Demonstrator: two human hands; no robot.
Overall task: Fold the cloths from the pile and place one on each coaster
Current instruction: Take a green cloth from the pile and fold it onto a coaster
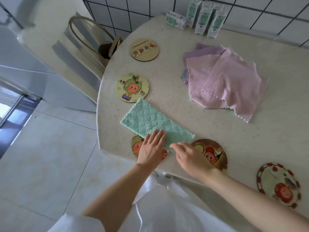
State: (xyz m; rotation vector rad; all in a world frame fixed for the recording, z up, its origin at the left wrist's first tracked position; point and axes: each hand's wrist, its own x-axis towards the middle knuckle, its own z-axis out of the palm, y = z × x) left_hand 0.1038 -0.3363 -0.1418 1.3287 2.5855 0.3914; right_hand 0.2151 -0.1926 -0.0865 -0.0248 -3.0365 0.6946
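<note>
**Fig.** Mint-green cloth [147, 119], folded to a long strip, lies on the table [200, 128] nr its left edge, far corner at the rim of the green-character coaster [132, 87], near end over part of another coaster [136, 145]. L hand [151, 148] lies flat, fingers straight, pressing that near end; R hand [189, 158], fingers curled, apparently pinches the near-right corner, beside the brown coaster [212, 151]. Risk (judged): if the palm lifts early, the plush layers may spring apart or skew, and a drag could shove the covered coaster off the edge; the pink-lilac pile [222, 81] sits well apart.

Pale table [217, 131] is carrying five round coasters [132, 87], a folded green cloth [147, 119], a pink-purple cloth pile [222, 81] and cartons [205, 19] at the back.
</note>
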